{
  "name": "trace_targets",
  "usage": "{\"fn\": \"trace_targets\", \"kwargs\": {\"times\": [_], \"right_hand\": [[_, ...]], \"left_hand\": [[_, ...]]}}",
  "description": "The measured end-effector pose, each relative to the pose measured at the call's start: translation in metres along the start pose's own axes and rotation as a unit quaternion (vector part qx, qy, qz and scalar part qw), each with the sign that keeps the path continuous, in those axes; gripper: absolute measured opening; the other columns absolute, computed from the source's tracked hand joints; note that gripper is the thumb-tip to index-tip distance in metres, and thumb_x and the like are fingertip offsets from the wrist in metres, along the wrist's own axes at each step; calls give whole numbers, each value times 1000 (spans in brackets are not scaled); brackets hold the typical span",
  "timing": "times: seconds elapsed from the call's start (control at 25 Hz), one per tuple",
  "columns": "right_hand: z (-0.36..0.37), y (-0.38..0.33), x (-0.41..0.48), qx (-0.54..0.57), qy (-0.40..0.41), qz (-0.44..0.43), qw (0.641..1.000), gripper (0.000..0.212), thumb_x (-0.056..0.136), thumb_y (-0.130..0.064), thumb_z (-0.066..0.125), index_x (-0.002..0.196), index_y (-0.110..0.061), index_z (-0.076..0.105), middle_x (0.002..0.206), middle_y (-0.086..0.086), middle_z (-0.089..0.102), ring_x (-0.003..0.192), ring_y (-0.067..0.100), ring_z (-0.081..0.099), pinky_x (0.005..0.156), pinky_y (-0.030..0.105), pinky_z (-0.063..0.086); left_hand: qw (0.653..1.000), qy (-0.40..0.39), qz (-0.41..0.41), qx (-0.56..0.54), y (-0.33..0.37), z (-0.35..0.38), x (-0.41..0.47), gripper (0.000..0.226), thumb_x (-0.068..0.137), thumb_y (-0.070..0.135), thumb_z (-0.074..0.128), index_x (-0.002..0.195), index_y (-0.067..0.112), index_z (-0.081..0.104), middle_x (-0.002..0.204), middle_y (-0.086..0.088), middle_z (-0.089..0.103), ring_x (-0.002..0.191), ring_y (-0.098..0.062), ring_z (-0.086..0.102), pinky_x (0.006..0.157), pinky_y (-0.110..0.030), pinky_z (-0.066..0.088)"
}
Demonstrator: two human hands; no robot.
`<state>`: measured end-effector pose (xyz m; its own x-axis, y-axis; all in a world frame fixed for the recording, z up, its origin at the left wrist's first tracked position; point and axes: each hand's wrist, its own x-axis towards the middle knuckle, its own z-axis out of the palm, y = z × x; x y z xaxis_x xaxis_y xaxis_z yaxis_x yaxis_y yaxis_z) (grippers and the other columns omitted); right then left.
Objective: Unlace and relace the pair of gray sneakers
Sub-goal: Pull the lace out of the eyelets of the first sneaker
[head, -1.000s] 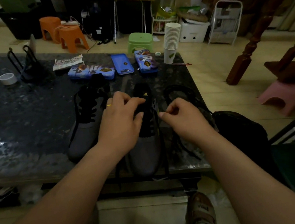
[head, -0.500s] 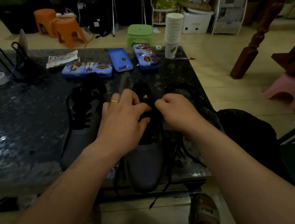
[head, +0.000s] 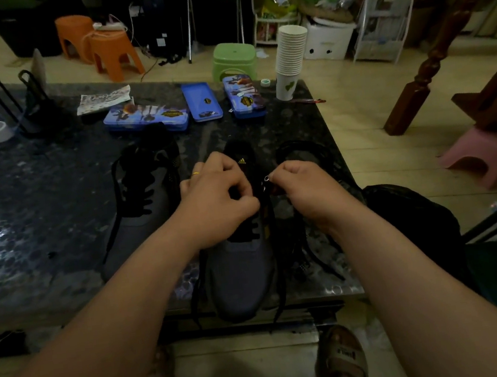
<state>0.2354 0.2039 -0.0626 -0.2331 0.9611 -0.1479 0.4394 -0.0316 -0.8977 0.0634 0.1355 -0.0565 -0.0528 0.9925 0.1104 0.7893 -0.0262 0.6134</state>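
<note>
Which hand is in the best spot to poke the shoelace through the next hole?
Probably the right hand: it already pinches the shoelace tip just beside the eyelets of the gray sneaker. The left hand is curled on that sneaker's upper, better placed to steady it.

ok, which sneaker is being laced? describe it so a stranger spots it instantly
On the dark speckled table, two gray sneakers sit side by side. It's the right sneaker, under the left hand and right hand, toe overhanging the edge. Unlike the left sneaker, it shows a yellow tongue logo and its lace hangs loose.
</note>
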Motion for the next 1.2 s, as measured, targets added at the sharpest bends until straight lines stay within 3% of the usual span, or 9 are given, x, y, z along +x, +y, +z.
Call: {"fn": "trace_targets", "kwargs": {"times": [0.24, 0.4, 0.48, 0.56, 0.68, 0.8, 0.92, 1.08, 1.2], "right_hand": [[4, -2, 3, -38, 20, -1, 999, 26, 96, -26, 60, 89, -3, 71, 90, 17, 73, 72, 17, 59, 68, 37, 48], [2, -8, -1, -37, 30, -7, 999, 28, 101, -34, 62, 84, -12, 69, 77, 2, 67, 71, 14, 59, 67, 34, 47], [2, -13, -12, -81, 71, -9, 994, 36, 101, -43, 60, 80, -14, 63, 75, 0, 63, 72, 17, 59, 62, 32, 40], [3, -15, -29, -128, 104, -11, 986, 48, 101, -51, 55, 67, -16, 56, 68, 1, 59, 72, 25, 59, 62, 36, 38], [12, -18, -57, -78, 20, 24, 996, 55, 100, -55, 55, 63, -15, 62, 62, 2, 65, 65, 23, 64, 67, 37, 47], [23, -19, -68, -27, -44, 26, 998, 36, 100, -35, 63, 69, -15, 63, 62, 2, 62, 61, 19, 57, 65, 37, 46], [13, -22, -81, -64, -37, -3, 997, 26, 99, -28, 63, 79, -12, 68, 67, 0, 63, 63, 15, 57, 65, 36, 47], [-10, -20, -118, -147, -256, -50, 954, 24, 100, -34, 66, 84, -16, 70, 74, 3, 63, 67, 17, 57, 66, 34, 48], [-9, -18, -121, -242, -326, -73, 911, 22, 99, -39, 67, 89, -20, 75, 86, 11, 69, 81, 29, 64, 76, 46, 54]], "left_hand": [[990, -116, 64, 40, 2, -20, -11, 48, 85, 48, 77, 56, 24, 46, 109, 19, 53, 109, -9, 40, 105, -37, 27], [974, -116, 72, -180, 16, -37, -32, 33, 94, 29, 73, 68, 13, 61, 86, 9, 58, 82, -8, 53, 77, -22, 40], [971, -111, 52, -205, 18, -38, -40, 19, 97, 29, 69, 82, 18, 71, 72, 4, 59, 66, -11, 52, 67, -29, 42], [978, -123, 60, -156, 12, -34, -45, 12, 98, 31, 68, 89, 26, 74, 75, -3, 66, 68, -19, 58, 69, -40, 47], [972, -183, 99, -104, 9, -29, -60, 15, 96, 36, 68, 81, 35, 73, 87, 4, 64, 83, -14, 64, 83, -43, 52], [967, -210, 137, -46, 14, -20, -76, 21, 90, 44, 60, 79, 31, 73, 94, 9, 61, 96, -11, 61, 94, -33, 47], [983, -174, 35, -38, 8, -8, -77, 28, 100, 36, 48, 90, 21, 70, 95, 5, 63, 91, -12, 61, 92, -43, 50], [984, -98, -75, -129, 8, -5, -69, 44, 105, 55, 42, 93, 24, 70, 91, 5, 70, 88, -12, 65, 87, -41, 53], [986, -70, -68, -138, 15, 2, -63, 35, 98, 56, 60, 82, 27, 72, 77, 4, 69, 70, -9, 62, 68, -34, 50]]}}
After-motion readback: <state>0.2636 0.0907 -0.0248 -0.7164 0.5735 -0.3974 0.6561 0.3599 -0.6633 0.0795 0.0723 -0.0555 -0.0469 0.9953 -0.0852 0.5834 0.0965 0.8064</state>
